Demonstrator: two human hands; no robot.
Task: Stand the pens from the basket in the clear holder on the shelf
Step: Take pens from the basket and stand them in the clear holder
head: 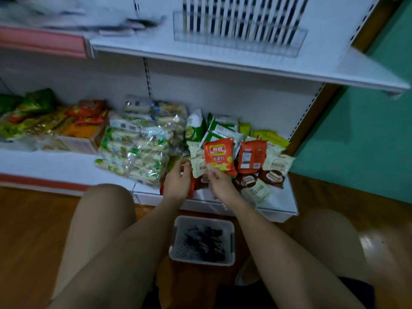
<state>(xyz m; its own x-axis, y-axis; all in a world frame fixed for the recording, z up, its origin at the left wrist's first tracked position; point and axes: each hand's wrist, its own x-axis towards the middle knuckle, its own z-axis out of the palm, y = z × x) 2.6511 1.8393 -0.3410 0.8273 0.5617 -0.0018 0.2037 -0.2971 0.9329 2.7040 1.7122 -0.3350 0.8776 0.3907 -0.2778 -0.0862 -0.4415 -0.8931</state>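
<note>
A white plastic basket (pixel 230 224) sits on the floor between my knees, with several dark pens (pixel 204 243) lying in it. The clear holder (pixel 240 44) stands on the upper white shelf (pixel 312 68), and several black-and-white pens (pixel 243 16) stand upright in it, blurred. Both my hands are at the lower shelf, above the basket and far below the holder. My left hand (pixel 177 182) has its fingers curled at the edge of a cream snack packet (pixel 197 167). My right hand (pixel 219 182) pinches the bottom edge of an upright orange chip packet (pixel 219 155). Neither hand holds a pen.
The lower shelf (pixel 281 204) is crowded with snack packets: clear-wrapped rolls (pixel 138 143) on the left, green packets (pixel 214 128) behind, brown cake packets (pixel 252 181) on the right. My bare knees flank the basket. A green wall (pixel 367 130) lies to the right and wood floor (pixel 29 230) to the left.
</note>
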